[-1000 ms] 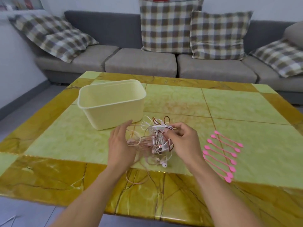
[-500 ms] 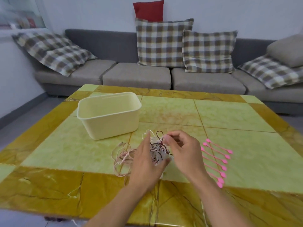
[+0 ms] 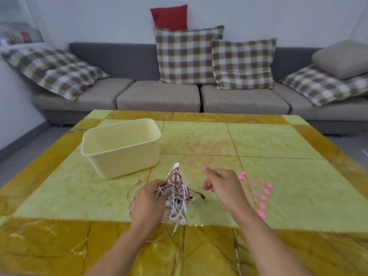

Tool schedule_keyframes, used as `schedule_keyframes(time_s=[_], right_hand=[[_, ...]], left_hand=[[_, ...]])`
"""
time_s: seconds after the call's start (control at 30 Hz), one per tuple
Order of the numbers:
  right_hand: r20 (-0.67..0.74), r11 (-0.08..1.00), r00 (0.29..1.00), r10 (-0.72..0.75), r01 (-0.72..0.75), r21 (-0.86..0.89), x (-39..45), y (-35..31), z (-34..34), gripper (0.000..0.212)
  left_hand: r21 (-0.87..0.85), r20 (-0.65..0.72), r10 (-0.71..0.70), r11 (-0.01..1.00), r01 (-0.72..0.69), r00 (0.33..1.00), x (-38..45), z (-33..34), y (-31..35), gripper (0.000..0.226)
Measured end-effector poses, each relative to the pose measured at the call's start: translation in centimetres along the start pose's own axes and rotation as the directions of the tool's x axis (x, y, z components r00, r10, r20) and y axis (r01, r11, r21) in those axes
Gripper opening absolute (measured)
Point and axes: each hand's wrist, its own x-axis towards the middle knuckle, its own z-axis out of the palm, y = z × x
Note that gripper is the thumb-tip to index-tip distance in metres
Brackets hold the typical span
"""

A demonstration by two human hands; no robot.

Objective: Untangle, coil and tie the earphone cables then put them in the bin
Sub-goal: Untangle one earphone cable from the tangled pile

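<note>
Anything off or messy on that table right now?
Only the expected mess: the knotted clump of white, pink and dark earphone cables in the left hand, loops trailing over the green and yellow marble table. The pale yellow plastic bin stands upright; the pink ties lie in a row.

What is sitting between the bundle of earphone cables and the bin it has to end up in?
Nothing visible. The cable tangle, gripped by the left hand, lies just in front of the bin, with only bare table between them. The pink ties lie off to the right, beyond the right hand.
</note>
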Motion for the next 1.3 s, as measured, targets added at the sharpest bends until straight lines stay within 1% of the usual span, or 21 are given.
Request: schedule_keyframes(time_s=[0.03,0.07,0.1,0.2,0.27,0.3,0.37,0.43,0.5,0.63,0.7,0.83,0.9,0.97,1.03,1.07,1.13,1.17,1.2,1.23,1.3], right_hand=[[-0.066,0.993,0.998,-0.026,0.019,-0.113,0.3,0.6,0.3,0.040],[-0.109,0.989,0.993,-0.049,0.033,-0.146,0.5,0.8,0.6,0.032],[-0.092,0.991,0.995,-0.044,0.032,-0.131,0.6,0.8,0.8,0.032],[0.146,0.992,0.989,-0.021,0.038,-0.117,0.9,0.7,1.7,0.056],[0.268,0.983,0.963,-0.028,0.076,-0.169,0.6,0.5,2.6,0.051],[0.276,0.976,0.960,-0.050,0.105,-0.189,0.5,0.6,2.9,0.039],[0.221,0.973,0.968,-0.119,0.157,-0.166,0.4,0.6,3.4,0.014],[0.155,0.974,0.971,-0.182,0.199,-0.105,0.3,0.3,3.4,0.011],[0.107,0.972,0.969,-0.223,0.229,-0.043,0.1,-0.4,3.1,0.013],[-0.096,0.950,0.950,-0.299,0.306,0.070,-0.3,-1.6,2.5,0.018],[-0.206,0.929,0.928,-0.309,0.341,0.143,-0.1,-1.9,2.1,0.011],[-0.392,0.867,0.880,-0.270,0.399,0.298,0.4,-2.3,1.0,0.014],[-0.475,0.850,0.833,-0.283,0.448,0.278,0.4,-2.4,0.5,0.016],[-0.568,0.837,0.774,-0.279,0.486,0.252,0.5,-2.3,0.2,0.015],[-0.631,0.809,0.747,-0.209,0.495,0.318,0.5,-2.3,-0.1,0.015],[-0.623,0.801,0.767,-0.153,0.465,0.377,0.6,-2.1,-0.3,0.014],[-0.480,0.857,0.875,-0.063,0.294,0.423,0.5,-1.8,-0.5,0.012],[-0.355,0.935,0.934,-0.041,0.161,0.315,0.6,-1.3,-0.6,0.007],[-0.211,0.991,0.977,-0.013,0.040,0.125,0.7,-0.5,-0.5,0.006],[-0.080,0.996,0.996,0.032,-0.039,-0.086,0.6,0.2,-0.3,0.013],[0.039,0.899,0.998,0.057,-0.035,-0.436,0.4,1.2,0.4,0.031]], left_hand=[[-0.016,-0.005,0.016,1.000,-0.016,1.000,0.0,0.0,0.0,0.027],[-0.022,-0.012,0.035,0.999,-0.035,0.999,0.0,-0.1,-0.1,0.027],[-0.031,-0.018,0.057,0.998,-0.058,0.998,-0.1,-0.1,0.0,0.028],[-0.040,-0.043,0.136,0.990,-0.138,0.990,-0.8,-0.2,0.5,0.031],[-0.038,-0.049,0.225,0.973,-0.227,0.973,-0.9,-0.1,0.4,0.030],[-0.033,-0.045,0.268,0.962,-0.270,0.962,-0.8,-0.1,0.3,0.030],[-0.012,-0.047,0.317,0.948,-0.318,0.947,-0.7,0.0,0.0,0.030],[0.071,-0.068,0.326,0.944,-0.322,0.943,-0.5,0.0,-0.2,0.024],[0.204,-0.063,0.292,0.940,-0.274,0.954,-0.4,0.0,-0.4,0.029],[0.306,-0.024,0.101,0.948,-0.089,0.995,-0.1,-0.6,-0.6,0.070],[0.328,-0.007,0.011,0.945,-0.008,1.000,0.3,-1.0,-0.9,0.093],[0.373,0.032,-0.140,0.920,0.118,0.990,0.9,-1.6,-2.2,0.115],[0.365,0.027,-0.176,0.918,0.154,0.984,1.1,-1.8,-2.6,0.116],[0.336,-0.009,-0.193,0.924,0.184,0.981,1.3,-2.1,-2.7,0.109],[0.289,-0.051,-0.211,0.932,0.217,0.976,1.6,-2.4,-2.6,0.097],[0.256,-0.065,-0.228,0.937,0.237,0.972,1.7,-2.5,-2.6,0.091],[0.187,-0.094,-0.233,0.951,0.247,0.968,2.0,-2.5,-2.7,0.072],[0.142,-0.105,-0.215,0.963,0.229,0.971,2.1,-2.5,-2.8,0.058],[0.081,-0.118,-0.189,0.977,0.199,0.975,2.1,-2.5,-2.6,0.044],[0.005,-0.134,-0.162,0.986,0.164,0.978,2.0,-2.5,-2.4,0.035],[-0.141,-0.184,-0.128,0.985,0.103,0.974,1.5,-2.7,-1.5,0.026]])
